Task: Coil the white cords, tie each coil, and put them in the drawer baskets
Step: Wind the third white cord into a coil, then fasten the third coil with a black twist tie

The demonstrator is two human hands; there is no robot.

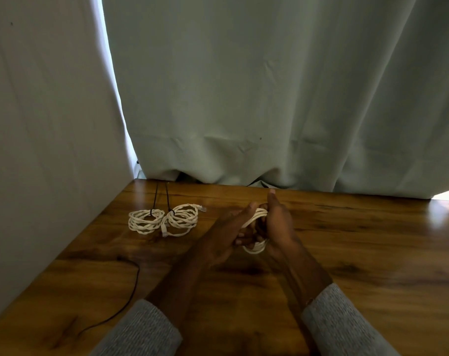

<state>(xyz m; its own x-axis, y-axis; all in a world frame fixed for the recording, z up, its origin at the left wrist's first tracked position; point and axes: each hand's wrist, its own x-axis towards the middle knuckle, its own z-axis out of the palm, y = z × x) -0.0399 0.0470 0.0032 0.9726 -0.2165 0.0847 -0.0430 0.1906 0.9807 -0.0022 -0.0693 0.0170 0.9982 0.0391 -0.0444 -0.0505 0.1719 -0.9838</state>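
A: Desk (pixel 372 265) edges, left to right: the left edge runs diagonally from lower left up to a corner at centre left, tight against a pale panel (pixel 38 124). The far edge runs rightward under a grey-green curtain (pixel 269 86), whose hem touches the wood. Open wood fills the right half of the frame and the lower centre between the sleeves.

B: Hands?

A: Both at frame centre, raised just above the desk, palms facing each other. Left hand (pixel 233 227): fingers curled around the strands of a white cord coil (pixel 256 246), closed on it. Right hand (pixel 280 222): clasped on the same coil from the other side, one finger pointing up toward the curtain. A loop shows below the hands, more strands between the palms. Grey sleeves (pixel 346 322) at the bottom edge.

B: Other items?

A: Centre left, near the desk corner: two finished coils lying flat, touching each other, left coil (pixel 145 222) and right coil (pixel 182 219), each bound with a dark tie (pixel 166 196) trailing toward the far edge. They sit well apart from the hands. Lower left: a thin black cable (pixel 130 294) curves across the wood. No drawer baskets in view.
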